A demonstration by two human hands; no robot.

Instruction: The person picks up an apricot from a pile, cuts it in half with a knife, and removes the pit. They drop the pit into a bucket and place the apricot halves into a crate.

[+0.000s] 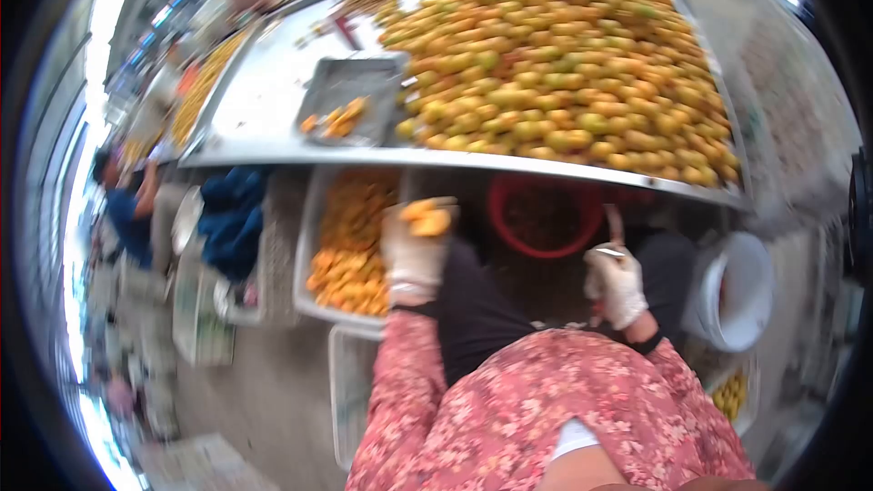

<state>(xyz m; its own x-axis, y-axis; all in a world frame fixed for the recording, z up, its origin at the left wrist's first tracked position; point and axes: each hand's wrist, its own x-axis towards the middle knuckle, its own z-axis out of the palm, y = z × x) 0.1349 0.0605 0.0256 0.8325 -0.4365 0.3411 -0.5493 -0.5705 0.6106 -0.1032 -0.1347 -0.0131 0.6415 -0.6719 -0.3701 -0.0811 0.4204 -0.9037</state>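
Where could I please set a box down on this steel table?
Free: the bare strip of the long steel table left of the small grey metal tray. Crowded: the right half, under the heap of yellow-orange fruit.

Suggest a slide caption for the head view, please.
Gloved left hand holds a fruit piece, right hand a knife, below a steel table heaped with yellow fruit.

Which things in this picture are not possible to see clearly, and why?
- Head view: blur hides what kind of tool the right hand holds.
- Head view: blur hides whether the fruit piece in the left hand is peeled.
- Head view: the table edge covers the far rim of the red basin.
- Head view: the white bucket contents are too blurred.
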